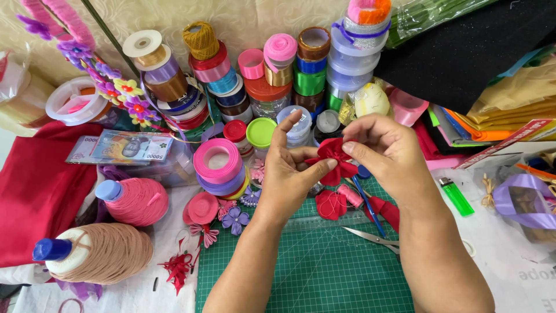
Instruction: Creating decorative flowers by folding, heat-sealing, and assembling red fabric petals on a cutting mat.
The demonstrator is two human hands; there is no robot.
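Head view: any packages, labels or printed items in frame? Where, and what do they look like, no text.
Banknotes: left of centre, flat rectangular stack, grey-blue and pink.
Printed strip: right edge, slanted, red and white.
Printed paper sheet: bottom right, white with grey lettering.
Clear plastic bag: right, holding purple ribbon.
Both hands hold a red fabric flower.

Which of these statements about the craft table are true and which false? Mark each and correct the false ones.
1. Both hands, left hand and right hand, hold a red ribbon flower. True.
2. The scissors lie on a blue mat. False: the cutting mat is green.
3. A green lighter lies right of the right hand. True.
4. The right hand holds the scissors. False: they lie untouched on the mat.
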